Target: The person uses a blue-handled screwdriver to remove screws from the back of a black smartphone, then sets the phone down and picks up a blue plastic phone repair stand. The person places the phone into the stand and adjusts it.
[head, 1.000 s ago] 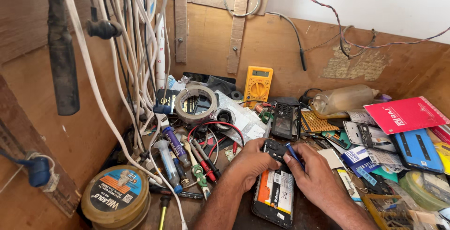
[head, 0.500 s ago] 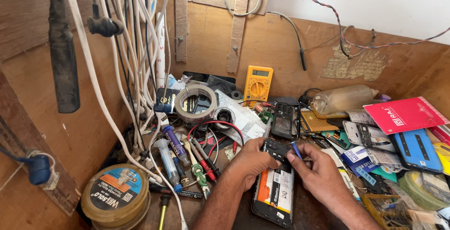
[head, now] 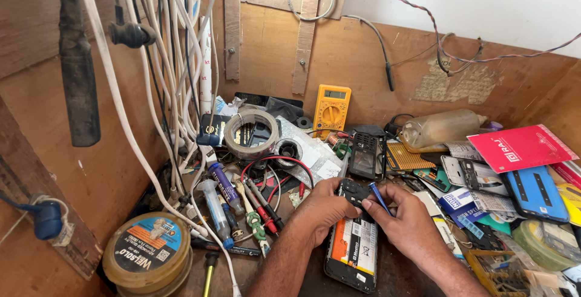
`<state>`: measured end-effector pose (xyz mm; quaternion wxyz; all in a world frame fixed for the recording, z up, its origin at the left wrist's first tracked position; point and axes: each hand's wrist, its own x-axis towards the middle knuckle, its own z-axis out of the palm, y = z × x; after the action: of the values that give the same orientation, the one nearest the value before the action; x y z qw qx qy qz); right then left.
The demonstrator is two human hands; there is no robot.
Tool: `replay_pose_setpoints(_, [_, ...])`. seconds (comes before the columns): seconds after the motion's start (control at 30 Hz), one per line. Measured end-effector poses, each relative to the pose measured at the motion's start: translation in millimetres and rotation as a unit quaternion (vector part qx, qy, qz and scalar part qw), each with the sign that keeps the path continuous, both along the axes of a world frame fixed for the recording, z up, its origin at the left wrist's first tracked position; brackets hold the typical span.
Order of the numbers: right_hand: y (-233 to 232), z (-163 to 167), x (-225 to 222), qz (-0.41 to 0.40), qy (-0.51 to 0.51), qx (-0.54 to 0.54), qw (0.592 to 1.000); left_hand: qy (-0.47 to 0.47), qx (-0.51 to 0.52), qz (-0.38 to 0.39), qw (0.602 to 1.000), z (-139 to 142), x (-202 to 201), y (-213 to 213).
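**Open phone pinned low centre, blue tool at its top end**

Opened phone [head: 353,245] flat on bench, bottom centre of frame, back cover off, battery exposed. Left hand [head: 321,209] clamped around upper left edge, fingers curled shut on the body, apparently to stop it sliding. Right hand [head: 411,224] pinching thin blue tool [head: 380,198], tip angled toward the phone's dark top section (contact point hidden by fingers).

Crowded all round: red and black probe leads [head: 266,209] just left, tape roll [head: 251,132] and yellow multimeter [head: 331,108] above, second phone frame [head: 365,155] upper centre, red booklet [head: 520,147] right, round tin [head: 147,261] bottom left. White cables [head: 175,79] hanging upper left, well apart from hands.
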<state>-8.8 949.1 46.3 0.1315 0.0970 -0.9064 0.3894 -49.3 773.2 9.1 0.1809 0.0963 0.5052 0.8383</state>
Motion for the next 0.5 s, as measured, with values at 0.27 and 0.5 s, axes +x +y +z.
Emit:
replay_pose_setpoints(0.27, [-5.9,4.7,8.9,-0.042,-0.14,-0.09,0.985,-0.008,0.002,-0.004,1.0,1.4,6.5,-4.9])
replay_pose_setpoints(0.5, [-3.6,6.9,12.1,-0.027,-0.169,-0.204,0.964,-0.012,-0.011,0.001,1.0,3.3,8.3,-7.0])
